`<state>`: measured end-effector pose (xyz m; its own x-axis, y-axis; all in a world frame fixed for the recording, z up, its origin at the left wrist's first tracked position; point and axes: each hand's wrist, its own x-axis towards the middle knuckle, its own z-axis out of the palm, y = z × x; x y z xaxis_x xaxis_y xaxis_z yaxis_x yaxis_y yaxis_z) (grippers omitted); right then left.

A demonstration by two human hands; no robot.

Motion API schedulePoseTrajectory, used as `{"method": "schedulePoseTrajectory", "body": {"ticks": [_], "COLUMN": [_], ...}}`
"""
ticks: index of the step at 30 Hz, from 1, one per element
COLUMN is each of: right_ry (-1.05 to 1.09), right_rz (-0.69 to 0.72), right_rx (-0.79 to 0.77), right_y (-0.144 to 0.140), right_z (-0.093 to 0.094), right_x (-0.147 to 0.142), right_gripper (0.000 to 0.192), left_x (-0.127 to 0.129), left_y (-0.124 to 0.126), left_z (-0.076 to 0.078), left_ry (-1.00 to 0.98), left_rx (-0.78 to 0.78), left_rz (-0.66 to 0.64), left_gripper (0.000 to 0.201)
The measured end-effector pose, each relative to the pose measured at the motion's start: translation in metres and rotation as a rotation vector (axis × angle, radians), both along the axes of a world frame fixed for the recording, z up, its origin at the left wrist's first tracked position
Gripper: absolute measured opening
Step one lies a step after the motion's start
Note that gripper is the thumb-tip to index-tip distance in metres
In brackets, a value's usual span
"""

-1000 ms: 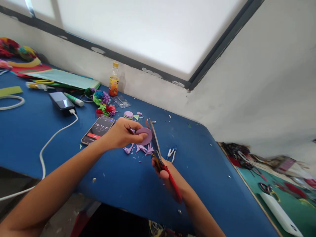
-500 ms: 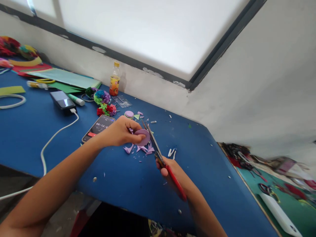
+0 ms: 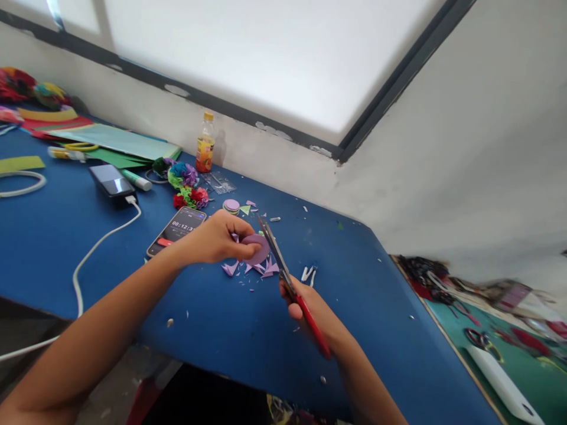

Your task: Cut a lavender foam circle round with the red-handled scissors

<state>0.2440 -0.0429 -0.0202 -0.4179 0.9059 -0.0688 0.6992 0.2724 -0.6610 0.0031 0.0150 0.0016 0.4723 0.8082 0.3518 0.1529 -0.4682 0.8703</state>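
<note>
My left hand [image 3: 228, 238] pinches a round purple paper disc [image 3: 257, 250] between thumb and fingers. Wrapped around the red handles of a pair of scissors [image 3: 275, 251] is my right hand [image 3: 305, 302]. The scissor blades lie close together along the right edge of the disc; whether they touch it I cannot tell. Purple paper scraps [image 3: 268, 268] are scattered on the blue table under the disc. Just behind my left hand sits a small stack of paper discs [image 3: 231, 206], purple on top, beside a pale green scrap [image 3: 245, 209].
A phone showing a timer [image 3: 179, 227] lies by my left forearm. Further left are a cabled device [image 3: 113, 183], a glue stick [image 3: 137, 180] and paper sheets [image 3: 119, 140]. A juice bottle [image 3: 205, 144] stands by the wall, near ruffled colourful flowers [image 3: 190, 196]. White clips [image 3: 309, 274] lie right.
The scissor blades have closed from slightly apart to nearly together. The disc has turned or shifted slightly in my left hand, which otherwise stays in place.
</note>
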Motion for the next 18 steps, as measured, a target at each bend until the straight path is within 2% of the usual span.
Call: {"method": "schedulePoseTrajectory", "body": {"ticks": [7, 10, 12, 14, 18], "right_ry": [0.096, 0.113, 0.216, 0.374, 0.597], "right_rz": [0.010, 0.006, -0.025, -0.110, -0.245], "right_rx": [-0.035, -0.039, -0.057, -0.059, -0.063], "right_y": [0.001, 0.002, 0.003, 0.001, -0.005], "right_z": [-0.004, -0.006, -0.011, -0.017, -0.023], "right_x": [0.005, 0.004, 0.000, -0.006, -0.019], "right_gripper": [0.081, 0.080, 0.078, 0.070, 0.038], "left_x": [0.002, 0.003, 0.005, 0.010, 0.026], "left_y": [0.002, 0.001, 0.001, 0.000, -0.004], "left_z": [-0.002, 0.000, 0.000, -0.004, -0.019], "left_ry": [0.060, 0.097, 0.131, 0.185, 0.275], "left_rx": [-0.009, -0.054, -0.104, -0.152, -0.183], "left_rz": [-0.033, -0.058, -0.098, -0.157, -0.305], "left_gripper": [0.018, 0.018, 0.017, 0.016, 0.021]}}
